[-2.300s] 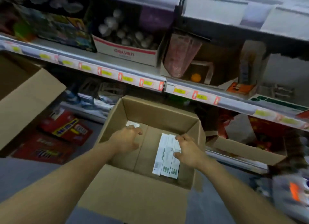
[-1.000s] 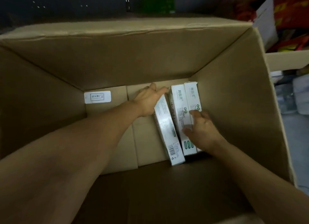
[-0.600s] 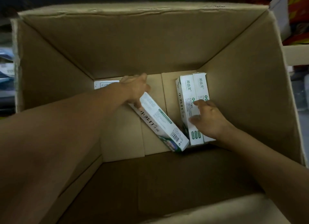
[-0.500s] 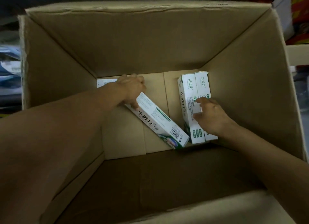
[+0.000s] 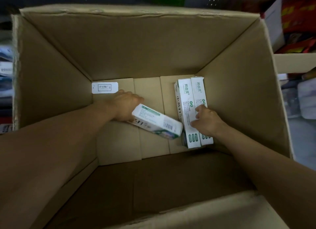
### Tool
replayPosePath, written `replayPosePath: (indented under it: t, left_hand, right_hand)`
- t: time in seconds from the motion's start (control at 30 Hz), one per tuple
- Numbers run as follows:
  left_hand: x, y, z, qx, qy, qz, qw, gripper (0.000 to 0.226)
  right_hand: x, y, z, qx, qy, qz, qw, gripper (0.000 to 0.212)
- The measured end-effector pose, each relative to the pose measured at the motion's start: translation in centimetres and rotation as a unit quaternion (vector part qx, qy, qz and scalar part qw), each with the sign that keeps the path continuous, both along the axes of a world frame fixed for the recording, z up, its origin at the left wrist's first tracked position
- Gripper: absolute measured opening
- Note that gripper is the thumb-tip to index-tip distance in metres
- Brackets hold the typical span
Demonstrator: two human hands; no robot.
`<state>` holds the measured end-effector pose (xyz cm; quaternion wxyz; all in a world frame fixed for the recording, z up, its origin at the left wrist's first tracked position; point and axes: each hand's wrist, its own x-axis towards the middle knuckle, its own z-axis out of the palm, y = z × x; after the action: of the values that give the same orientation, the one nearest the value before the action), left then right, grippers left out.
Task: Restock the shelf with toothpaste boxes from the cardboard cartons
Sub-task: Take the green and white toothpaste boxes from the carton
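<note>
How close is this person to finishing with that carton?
Nearly emptied: the carton holds just three toothpaste boxes. The left hand grips one tilted box; the right hand rests on the two boxes lying side by side. None has left the carton yet; the shelving remains.

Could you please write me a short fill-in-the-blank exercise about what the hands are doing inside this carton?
1. The left hand grips ____ toothpaste box, held at a slant.
2. The right hand rests on the ____ boxes lying side by side.
3. A white ____ lies in the far left corner of the carton.

Missing words: one; two; label
</note>
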<state>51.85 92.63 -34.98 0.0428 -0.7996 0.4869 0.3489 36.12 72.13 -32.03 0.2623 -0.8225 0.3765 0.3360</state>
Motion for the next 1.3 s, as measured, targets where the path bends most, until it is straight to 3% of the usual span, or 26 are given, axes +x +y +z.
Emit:
replayPosePath:
  t: [0.17, 0.33, 0.53, 0.63, 0.8, 0.97, 1.23, 1.3]
  left_hand:
    - [1.8, 1.9, 2.5, 0.021, 0.077, 0.245, 0.966, 0.061]
    - [1.8, 2.4, 3.7, 0.016, 0.058, 0.344, 0.937, 0.073]
    - [1.5, 3.1, 4.4, 0.017, 0.061, 0.360, 0.931, 0.077]
    - [1.7, 3.4, 4.7, 0.010, 0.061, 0.361, 0.930, 0.076]
    - [2.0, 3.8, 5.5, 0.010, 0.064, 0.362, 0.930, 0.070]
    - [1.6, 3.7, 7.6, 0.009, 0.063, 0.373, 0.926, 0.058]
    - [0.6, 3.8, 14.6, -0.013, 0.077, 0.369, 0.926, 0.046]
    - [0.4, 4.0, 17.0, -0.039, 0.116, 0.393, 0.911, 0.041]
  right_hand:
    - [1.0, 0.9, -1.0, -0.027, 0.009, -0.061, 0.998, 0.057]
    - [0.9, 1.7, -1.5, -0.079, 0.006, -0.034, 0.996, 0.072]
    - [1.5, 2.8, -1.8, -0.169, 0.033, 0.058, 0.983, 0.075]
    - [1.8, 3.0, -2.2, -0.190, 0.046, 0.044, 0.980, 0.070]
    - [1.6, 2.8, -1.8, -0.106, -0.001, -0.097, 0.990, 0.072]
    - [1.6, 1.7, 0.4, 0.007, -0.083, -0.206, 0.975, 0.045]
    - [0.2, 0.4, 9.3, 0.047, -0.126, -0.141, 0.981, 0.032]
    - [-0.3, 0.1, 12.1, 0.076, -0.141, -0.145, 0.976, 0.030]
